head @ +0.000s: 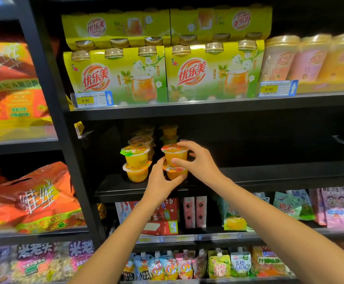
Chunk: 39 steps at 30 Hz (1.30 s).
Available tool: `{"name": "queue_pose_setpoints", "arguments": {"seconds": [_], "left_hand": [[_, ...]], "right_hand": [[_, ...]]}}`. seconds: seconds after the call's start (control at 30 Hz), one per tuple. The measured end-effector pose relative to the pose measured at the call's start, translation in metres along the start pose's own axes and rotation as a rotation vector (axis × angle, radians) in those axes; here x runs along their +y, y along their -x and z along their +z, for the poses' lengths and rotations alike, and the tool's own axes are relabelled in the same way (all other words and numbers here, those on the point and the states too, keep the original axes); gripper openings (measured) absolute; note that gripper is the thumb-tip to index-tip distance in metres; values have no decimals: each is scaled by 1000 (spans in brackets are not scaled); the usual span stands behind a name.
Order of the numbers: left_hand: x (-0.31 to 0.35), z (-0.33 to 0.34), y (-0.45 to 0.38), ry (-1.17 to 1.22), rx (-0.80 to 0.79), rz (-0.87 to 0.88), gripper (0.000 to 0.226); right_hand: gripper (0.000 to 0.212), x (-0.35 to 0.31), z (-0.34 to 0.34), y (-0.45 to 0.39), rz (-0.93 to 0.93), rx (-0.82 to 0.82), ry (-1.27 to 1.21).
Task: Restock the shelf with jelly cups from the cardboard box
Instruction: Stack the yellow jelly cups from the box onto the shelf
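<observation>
Two orange jelly cups stand stacked on the black middle shelf [126, 187]. My right hand [195, 158] grips the upper jelly cup [175, 153] from the right, thumb at its front. My left hand [161, 181] holds the lower jelly cup [176, 173] from the left and below. To their left stands another stack of two jelly cups [136, 162], with several more stacked behind it in the dark. The cardboard box is out of view.
Green-yellow drink multipacks [115, 76] and pale cups [310, 58] fill the shelf above. Snack packets [189, 212] and pouches [167, 267] sit on the shelves below. Large orange bags [29, 197] fill the left bay. To the right of the cups the middle shelf is dark.
</observation>
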<state>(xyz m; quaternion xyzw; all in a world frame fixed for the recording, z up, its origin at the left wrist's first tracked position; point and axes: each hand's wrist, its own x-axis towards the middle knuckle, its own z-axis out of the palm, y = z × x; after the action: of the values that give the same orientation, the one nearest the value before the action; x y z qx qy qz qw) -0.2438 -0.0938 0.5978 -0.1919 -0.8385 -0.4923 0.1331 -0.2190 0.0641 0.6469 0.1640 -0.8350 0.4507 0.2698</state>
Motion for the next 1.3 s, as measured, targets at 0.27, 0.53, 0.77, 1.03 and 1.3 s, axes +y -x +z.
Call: {"name": "queue_pose_setpoints", "arguments": {"seconds": [0.27, 0.53, 0.77, 1.03, 1.3], "left_hand": [[2, -22, 25, -205, 54, 68, 95], [4, -25, 50, -536, 24, 437, 67], [-3, -17, 44, -586, -23, 488, 68], [-9, -15, 18, -543, -36, 439, 64], [-4, -6, -18, -524, -56, 328, 59]], "right_hand": [[68, -5, -31, 18, 22, 29, 125], [40, 15, -23, 58, -227, -51, 438], [46, 24, -17, 55, -258, -186, 531], [49, 35, -14, 34, -201, -237, 525], [47, 55, -5, 1, -117, -239, 578]]}}
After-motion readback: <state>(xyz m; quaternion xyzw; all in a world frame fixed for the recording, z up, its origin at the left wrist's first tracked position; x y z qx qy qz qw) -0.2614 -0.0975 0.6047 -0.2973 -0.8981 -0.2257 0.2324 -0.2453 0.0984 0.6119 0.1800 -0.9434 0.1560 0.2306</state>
